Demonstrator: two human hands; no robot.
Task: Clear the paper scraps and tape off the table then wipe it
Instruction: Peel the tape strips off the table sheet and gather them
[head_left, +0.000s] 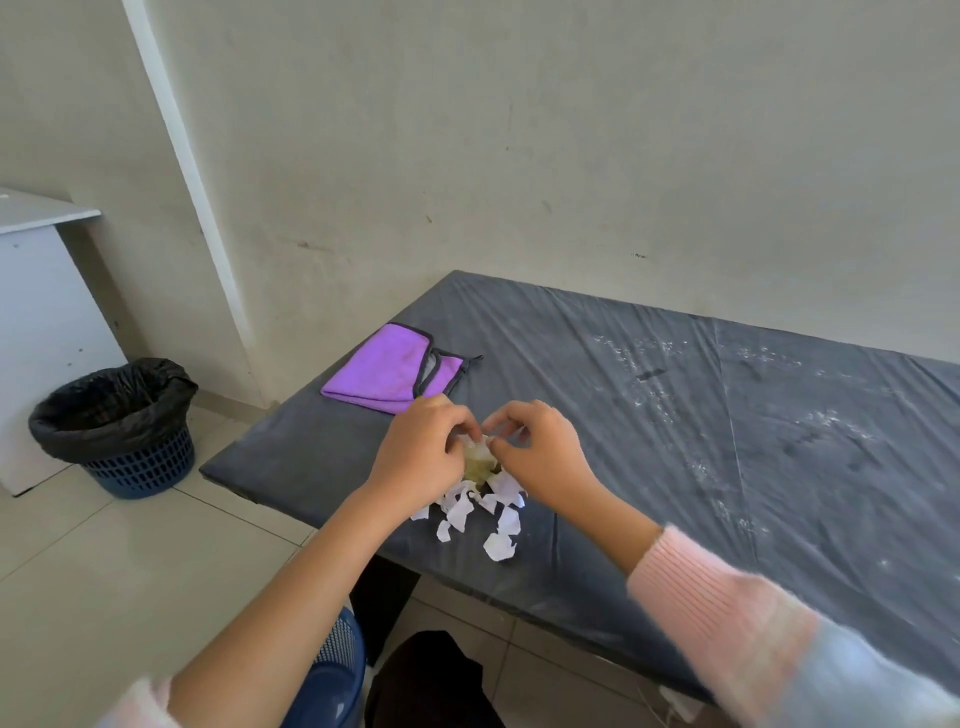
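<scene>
Quantity one each: table (675, 415), cloth (384, 371), bin (140, 462), tape wad (478, 460), cabinet (41, 322). Quantity two: left hand (423, 452), right hand (540, 452). Loose scraps (501, 545): about ten visible. They overlap and some lie under the hands, so the exact count cannot be told.

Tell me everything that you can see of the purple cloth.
The cloth is purple with a dark grey stitched border and looks like soft microfibre. It is folded in layers and lies flat on the table, near the far left corner, close to the wall. A short dark loop sticks out at its right end. The left hand is just in front of it; whether they touch cannot be told.
</scene>
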